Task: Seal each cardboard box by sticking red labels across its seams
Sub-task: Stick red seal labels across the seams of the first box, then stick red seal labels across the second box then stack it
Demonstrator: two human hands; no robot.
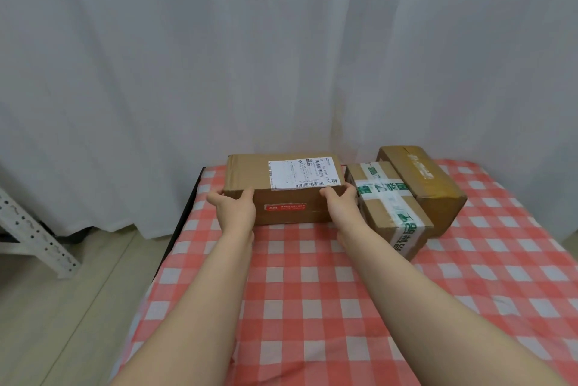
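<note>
Looking down through the head camera, I saw the cardboard box (291, 198) on the far left part of the checked tablecloth (312, 291), and I take this box as my reference for all places. It was a brown box, long and low, closed, with its long side turned to me. On its top, toward the right end, was a white shipping label (303, 174) with barcodes. On the front face, low and a little left of the middle, a red label (285, 207) with small white print was stuck flat; the print was too small for me to read.

The left hand (234, 207) held the near left corner of the box, thumb on the top edge and fingers curled round the left end. The right hand (339, 201) held the near right corner in the same way. Both grips were closed on the box; I could not tell if it was lifted or resting on the cloth.

Just right of the box lay a taped box (387, 207), crossed by white tape with green characters. Right of that one, and a little further back, was a plain box (422, 185) with yellowish tape. Behind the box hung a white curtain (250, 57), and far to its left stood a white metal rack (28, 229).
</note>
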